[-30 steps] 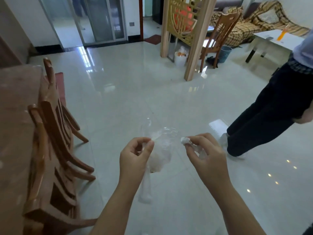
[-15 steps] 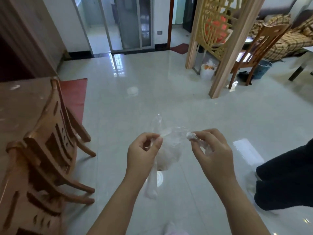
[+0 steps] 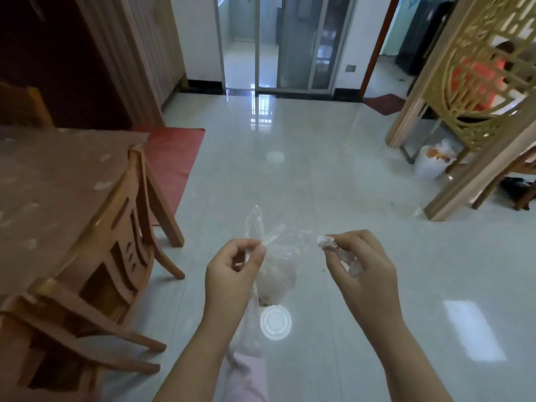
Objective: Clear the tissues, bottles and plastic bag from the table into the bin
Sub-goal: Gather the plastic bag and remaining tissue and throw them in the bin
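- Pinching the crumpled clear plastic bag (image 3: 277, 268) by its handle, the left hand (image 3: 232, 274) lets it hang, well short of the white lined bin (image 3: 429, 166).
- The right hand (image 3: 362, 274) pinches a small white tissue wad (image 3: 325, 242), probably to stuff it inside the bag; both hands are far from the bin.

Both bare forearms are extended forward. The left hand (image 3: 232, 274) is curled, with the plastic bag (image 3: 278, 268) pinched between thumb and forefinger. The right hand (image 3: 362, 271) is curled likewise, with a tissue (image 3: 326, 242) pinched at its fingertips. The hands are held apart.
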A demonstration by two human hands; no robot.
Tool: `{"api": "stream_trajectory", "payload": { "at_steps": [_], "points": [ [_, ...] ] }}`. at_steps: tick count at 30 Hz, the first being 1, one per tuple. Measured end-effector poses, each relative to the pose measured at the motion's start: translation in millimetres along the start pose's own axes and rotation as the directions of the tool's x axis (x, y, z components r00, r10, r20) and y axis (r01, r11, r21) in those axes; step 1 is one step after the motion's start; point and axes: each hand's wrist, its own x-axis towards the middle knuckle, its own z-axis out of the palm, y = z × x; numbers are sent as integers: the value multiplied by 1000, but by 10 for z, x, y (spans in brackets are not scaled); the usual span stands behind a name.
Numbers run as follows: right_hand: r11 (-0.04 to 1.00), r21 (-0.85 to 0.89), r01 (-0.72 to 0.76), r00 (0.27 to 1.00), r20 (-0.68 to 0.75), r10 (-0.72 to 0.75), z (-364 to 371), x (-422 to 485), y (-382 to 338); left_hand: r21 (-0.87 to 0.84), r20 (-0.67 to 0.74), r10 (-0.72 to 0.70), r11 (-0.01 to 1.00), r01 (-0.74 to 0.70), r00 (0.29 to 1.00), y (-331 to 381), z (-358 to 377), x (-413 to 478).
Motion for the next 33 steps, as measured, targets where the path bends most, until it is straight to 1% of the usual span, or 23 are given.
{"api": "stream_trajectory", "payload": {
  "at_steps": [6,9,13,18,24,29,33],
  "points": [
    [999,-36,35,993,111,-30,947,1200,92,14,-51,33,999,-33,998,29,-129,1339],
    [997,-3,80,988,135,-79,1388,1780,69,17,-80,51,999,-50,996,78,-208,1941],
    [995,38,96,981,165,-101,1877,2316,144,14,-141,29,1000,-27,990,34,-276,2557],
    [996,69,60,971,229,-75,2386,2928,414,13,-196,-12,1000,14,981,-120,-234,3303],
    [990,96,106,967,223,-126,2925,3980,817,28,-210,13,1000,-8,978,-239,50,4461],
    [984,124,126,967,208,-150,3229,4964,1076,38,-222,49,998,-41,974,-161,318,5488],
    [980,146,132,961,225,-163,3557,5586,1238,8,-288,56,998,-56,956,-127,406,6126]
  ]
}}
